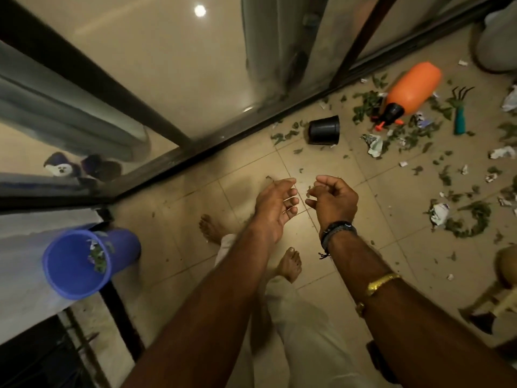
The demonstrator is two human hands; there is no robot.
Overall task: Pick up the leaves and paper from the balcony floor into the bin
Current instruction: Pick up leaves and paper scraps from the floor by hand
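1. While we stand barefoot on the tiled balcony floor (305, 233), our left hand (275, 204) hangs with its fingers loosely spread, holding nothing.
2. Our right hand (334, 200) is curled; a green scrap shows at its fingertips, and we cannot tell whether it is pinched.
3. The blue bin (123, 245) stands at our left, with leaves and paper scraps inside.
4. Leaves (363, 105) and crumpled paper (373, 145) litter the floor to our right, around an orange spray bottle (411, 89), a tipped black pot (324, 130) and a teal-handled hand rake (460, 120).
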